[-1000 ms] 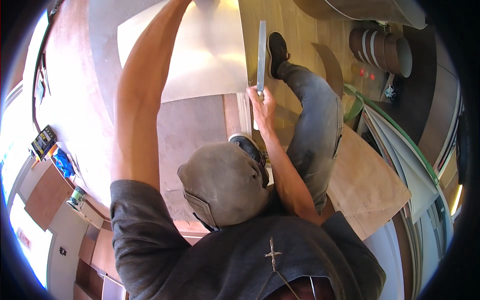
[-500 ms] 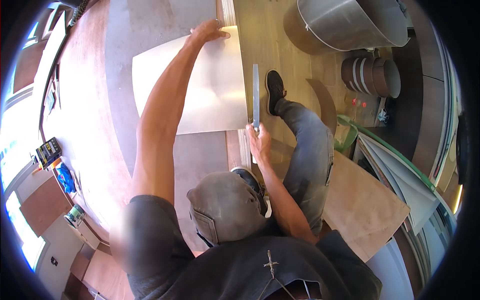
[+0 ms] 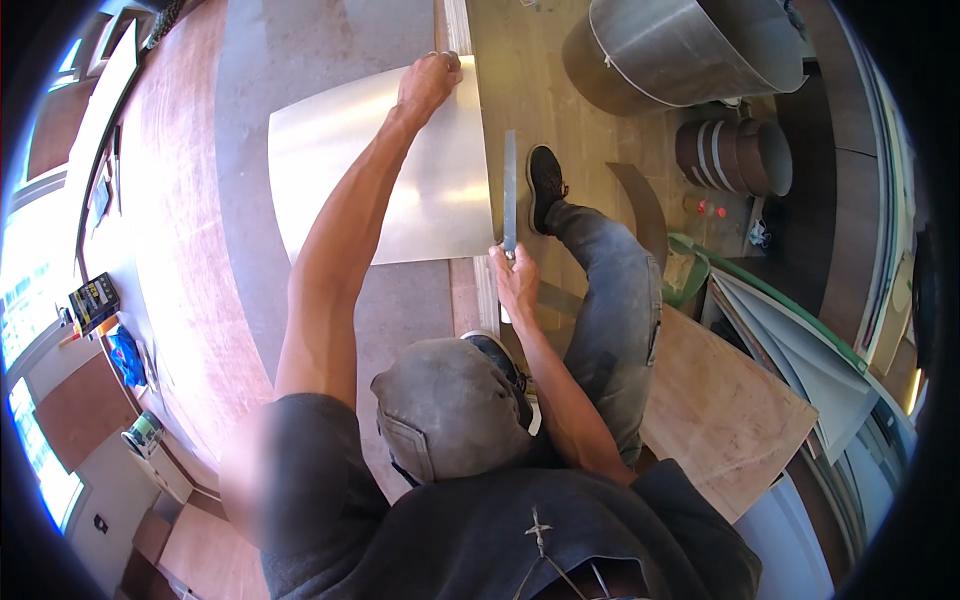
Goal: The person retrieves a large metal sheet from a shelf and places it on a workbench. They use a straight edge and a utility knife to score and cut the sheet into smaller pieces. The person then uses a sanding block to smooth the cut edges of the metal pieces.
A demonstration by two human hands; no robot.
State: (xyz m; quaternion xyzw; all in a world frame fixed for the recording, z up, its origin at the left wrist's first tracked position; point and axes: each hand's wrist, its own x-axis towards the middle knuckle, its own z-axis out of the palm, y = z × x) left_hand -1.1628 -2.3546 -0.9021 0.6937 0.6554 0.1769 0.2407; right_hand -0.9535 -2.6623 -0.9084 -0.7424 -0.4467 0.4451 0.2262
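A thin, shiny metal sheet (image 3: 330, 165) lies slightly bowed on the table, its right side along the table edge. Near its far right corner, my left hand (image 3: 428, 84) is closed with curled fingers gripping the far edge; the fingertips are partly hidden. My right hand (image 3: 516, 285) is wrapped round the handle end of a long flat file (image 3: 510, 180). The file's grey blade points away from me, just right of the sheet's right edge, with a narrow gap between them.
Grey boarding (image 3: 405, 310) covers part of the wooden table (image 3: 190, 200). Beyond the table edge, a big metal drum (image 3: 650, 50) and a smaller brown cylinder (image 3: 725, 157) stand on the floor. Leaning sheets (image 3: 800, 360) and a plywood board (image 3: 730, 410) lie at right.
My left hand has shifted slightly right along the sheet's far edge, and its fingers have curled in. The file stays in my right hand, almost unmoved.
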